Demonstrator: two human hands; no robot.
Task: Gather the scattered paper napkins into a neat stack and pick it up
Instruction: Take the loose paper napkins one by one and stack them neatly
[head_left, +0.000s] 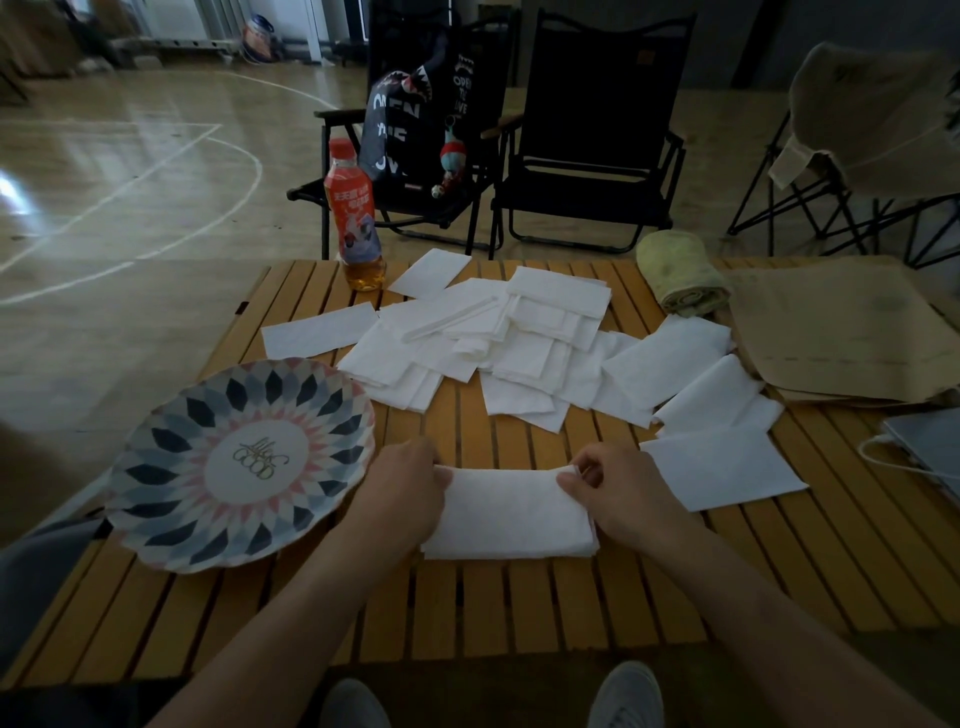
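Left hand (402, 480) and right hand (618, 488) pinch the small napkin stack (511, 512); squaring edges first should keep it neat

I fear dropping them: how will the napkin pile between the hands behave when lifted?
Probably floppy: the napkin pile is thin soft paper, so it may sag between the left hand and right hand gripping its ends. Likely very light. Its loose sheets could slide apart; the right edge shows separate layers.

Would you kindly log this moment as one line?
napkin stack: on table; left hand: grips left end; right hand: pinches right corner; loose napkins: scattered beyond; pickup: not yet
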